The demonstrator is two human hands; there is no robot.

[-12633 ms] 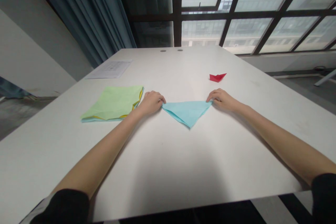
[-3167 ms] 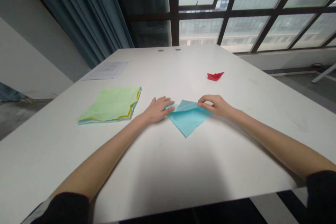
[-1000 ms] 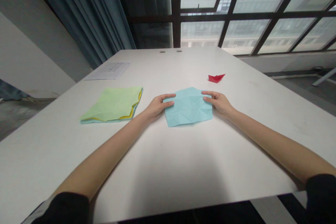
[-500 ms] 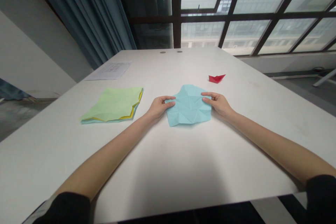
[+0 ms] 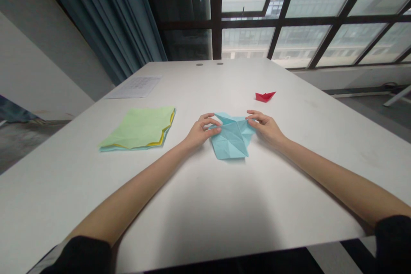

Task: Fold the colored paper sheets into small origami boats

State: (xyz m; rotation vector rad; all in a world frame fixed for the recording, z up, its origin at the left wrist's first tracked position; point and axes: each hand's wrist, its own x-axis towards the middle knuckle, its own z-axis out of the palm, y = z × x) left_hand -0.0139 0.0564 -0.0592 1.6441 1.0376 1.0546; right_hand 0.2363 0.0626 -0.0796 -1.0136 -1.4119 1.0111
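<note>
A creased light-blue paper sheet [image 5: 231,138] lies partly collapsed along its folds in the middle of the white table [image 5: 205,197]. My left hand [image 5: 201,130] pinches its left edge between thumb and fingers. My right hand [image 5: 265,125] pinches its right edge the same way. Both hands press the two sides toward each other, and the far part of the sheet stands up off the table.
A stack of coloured sheets [image 5: 140,128], green on top, lies to the left. A small red folded paper boat [image 5: 265,96] sits beyond my right hand. A white printed sheet [image 5: 134,87] lies far left. Windows and a curtain stand behind the table.
The blue paper was a folded triangle, then opened flat. In the last second my hands have moved inward, collapsing the flat sheet into a narrower, raised shape.
</note>
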